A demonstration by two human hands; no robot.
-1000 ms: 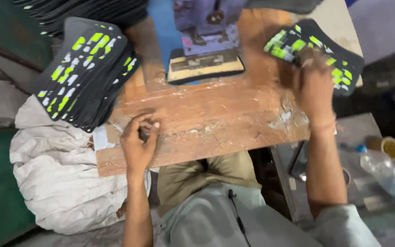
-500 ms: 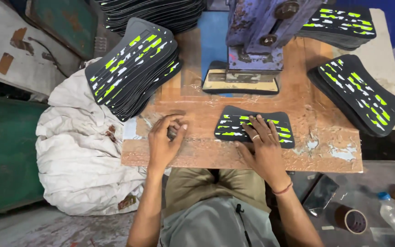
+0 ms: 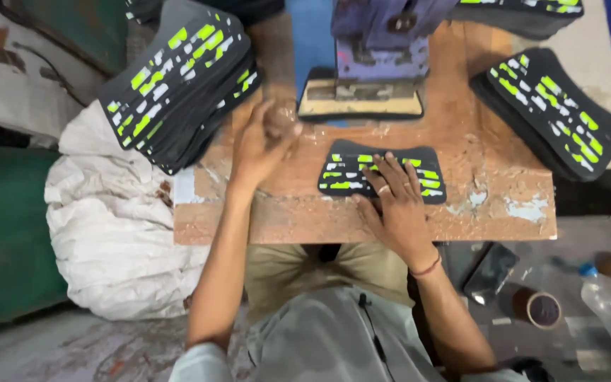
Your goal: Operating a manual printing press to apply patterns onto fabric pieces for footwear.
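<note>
- A single black piece [image 3: 382, 172] with green and white marks is laid flat on the worn wooden table [image 3: 362, 219], just in front of the press [image 3: 373, 67].
- It is pressed down by the right hand [image 3: 397, 205], fingers spread and flat, nothing gripped.
- The left hand [image 3: 259, 141], left of the press, is blurred; whether anything is held cannot be told.
- A tall stack [image 3: 178, 81] is seen left of the press and a lower one [image 3: 556, 110] right; the piece is judged not yet under the press.

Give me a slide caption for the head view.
Right hand presses a black, green-patterned piece flat on the wooden bench; left hand hovers, blurred, beside it.
</note>
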